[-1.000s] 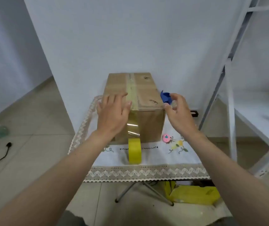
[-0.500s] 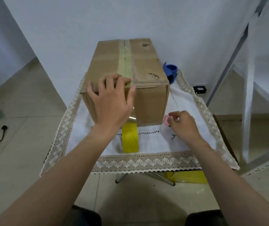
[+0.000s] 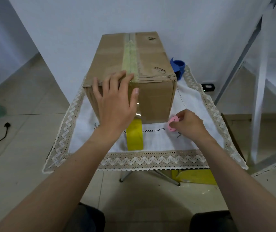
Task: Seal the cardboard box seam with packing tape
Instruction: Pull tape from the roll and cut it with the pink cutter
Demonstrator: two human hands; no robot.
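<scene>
Left hand (image 3: 115, 104) lies flat and spread, fingers apart, palm pressed over the near top edge of the box (image 3: 152, 64); it clamps nothing, it pins the tape (image 3: 130, 56) where the strip folds from the top down the near face. Thumb points right, lying across the strip on the near face.

Right hand (image 3: 189, 125), grip together on a small pink object (image 3: 173, 123), pinched between thumb and fingers low on the table (image 3: 159, 136), just right of the box's near right corner. Likely a small cutter; too small to confirm.

Tape runs along the box's long axis, from the far edge of the table toward the near edge, covering the centre seam. Past the left hand it drops down the near face as a clear shiny band, then joins the yellow roll (image 3: 134, 136) standing on the cloth between box and near table edge.

Key relation: the uncut strip lies left of the right hand, about level with it, between the box's base and the roll. Right hand is the nearer one to that span; the left is occupied holding down. Judgement: the coming move is a short sweep leftward to sever the strip crosswise.

A blue object (image 3: 178, 66) sits beside the box toward the far right corner, well apart from both hands.
</scene>
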